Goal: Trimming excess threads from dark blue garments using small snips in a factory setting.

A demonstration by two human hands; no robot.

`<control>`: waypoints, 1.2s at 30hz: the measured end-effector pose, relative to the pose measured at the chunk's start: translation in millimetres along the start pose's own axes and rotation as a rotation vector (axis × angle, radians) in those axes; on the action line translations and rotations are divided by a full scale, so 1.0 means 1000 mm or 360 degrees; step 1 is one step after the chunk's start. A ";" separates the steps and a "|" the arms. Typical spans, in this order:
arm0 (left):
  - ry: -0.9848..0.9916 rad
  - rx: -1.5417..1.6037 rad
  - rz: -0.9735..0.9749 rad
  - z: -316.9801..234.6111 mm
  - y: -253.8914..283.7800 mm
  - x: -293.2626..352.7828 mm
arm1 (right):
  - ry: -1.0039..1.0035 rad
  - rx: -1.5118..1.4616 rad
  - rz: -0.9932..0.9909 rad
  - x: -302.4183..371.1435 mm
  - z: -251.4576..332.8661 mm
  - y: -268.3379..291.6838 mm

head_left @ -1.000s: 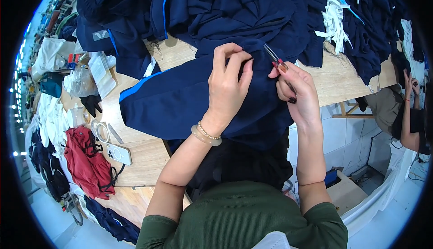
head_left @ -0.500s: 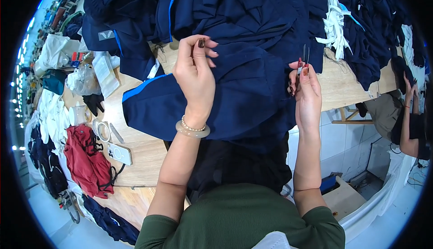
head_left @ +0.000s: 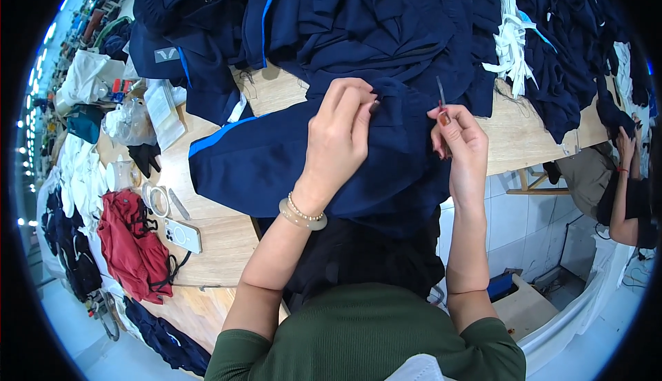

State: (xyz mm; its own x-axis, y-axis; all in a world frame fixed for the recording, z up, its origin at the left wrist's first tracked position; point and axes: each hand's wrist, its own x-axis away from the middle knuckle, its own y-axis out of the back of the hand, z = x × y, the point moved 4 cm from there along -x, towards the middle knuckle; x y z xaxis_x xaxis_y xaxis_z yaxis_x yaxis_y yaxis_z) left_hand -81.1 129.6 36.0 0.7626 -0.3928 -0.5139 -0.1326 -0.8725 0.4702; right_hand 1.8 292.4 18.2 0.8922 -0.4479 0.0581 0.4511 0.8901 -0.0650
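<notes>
A navy garment (head_left: 276, 164) with a bright blue stripe along one edge lies spread over the table edge and toward my lap. Over its upper middle, my left hand (head_left: 339, 124) has its thumb and fingertips pinched together near a seam. Whatever sits in that pinch is too small to make out. My right hand (head_left: 462, 136), at the garment's right side, is closed around a pair of thread snips (head_left: 442, 95). Their slim metal blades point up and away from me, and the fingers hide most of the handle.
A heap of navy garments (head_left: 372, 29) fills the far side of the table. White fabric strips (head_left: 512, 39) lie on it at the right. A phone (head_left: 183, 235) and red cloth (head_left: 131, 243) rest at left. Another person's hand (head_left: 625, 148) touches dark cloth at far right.
My left hand has moved right and slightly nearer, its fingers now pinched over the garment. My right hand has shifted slightly left, and the snips' blades now look closer together.
</notes>
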 end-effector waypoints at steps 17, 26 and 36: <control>0.0200 0.0843 0.0352 -0.002 -0.001 0.021 | -0.0631 -0.0140 0.0354 0.005 -0.003 -0.008; 0.0178 0.0813 0.0378 -0.003 0.000 0.021 | -0.0629 -0.0098 0.0364 0.003 -0.003 -0.011; 0.0184 0.0816 0.0384 -0.003 -0.002 0.021 | -0.0605 -0.0064 0.0306 0.002 -0.004 -0.011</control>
State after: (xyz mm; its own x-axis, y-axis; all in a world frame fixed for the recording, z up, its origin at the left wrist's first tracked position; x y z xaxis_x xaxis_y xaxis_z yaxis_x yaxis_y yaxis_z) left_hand -62.6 124.0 26.3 0.7331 -0.5891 -0.3398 -0.5792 -0.8027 0.1420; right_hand -1.6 281.4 15.4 0.8918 -0.2046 0.4035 0.2846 0.9471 -0.1487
